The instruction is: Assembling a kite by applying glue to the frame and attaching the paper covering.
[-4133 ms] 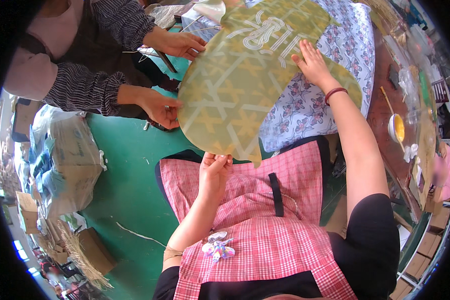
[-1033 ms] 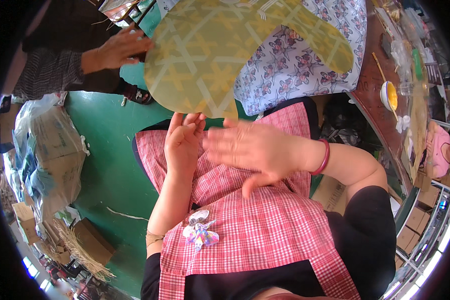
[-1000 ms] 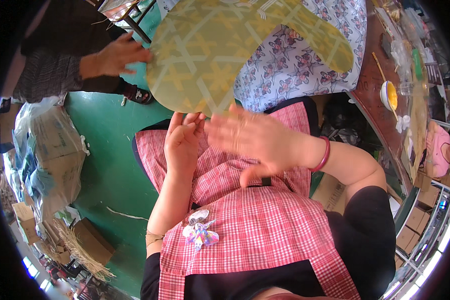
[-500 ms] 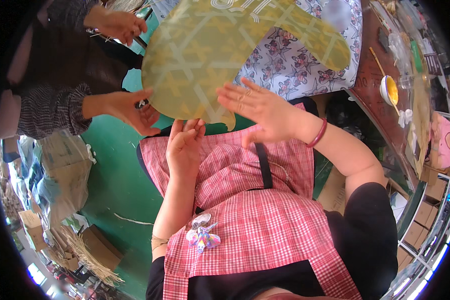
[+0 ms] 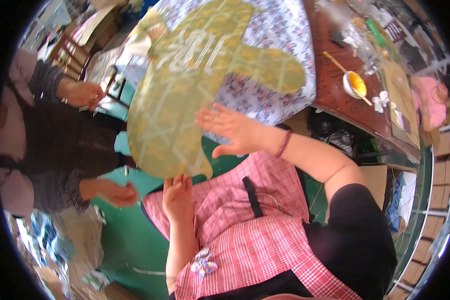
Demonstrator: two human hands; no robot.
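A large yellow-green cut-out piece [image 5: 160, 120] with rounded outlines, a lattice pattern and white line lettering reaches from the table toward my lap. At its lower edge my left hand [image 5: 178, 200] is closed, fingertips pinching the rim from below. My right hand [image 5: 232, 131] is open, with fingers spread and palm down at the piece's right edge. Whether its fingertips press on the surface I cannot tell. Under the far part of the piece lies a white cloth [image 5: 265, 112] printed with small figures, covering the table.
On the left stands another person, one hand [image 5: 85, 95] near a chair [image 5: 72, 57], the other hand [image 5: 116, 194] left of the piece. A bowl of yellow paste [image 5: 356, 84] with a stick sits on the red-brown tabletop [image 5: 330, 87]. Cardboard boxes [image 5: 437, 187] fill the right-hand shelves.
The view has shifted, showing more of the piece's far part. The other person's nearer hand has come away from the piece's left edge. Both my hands stay at the piece.
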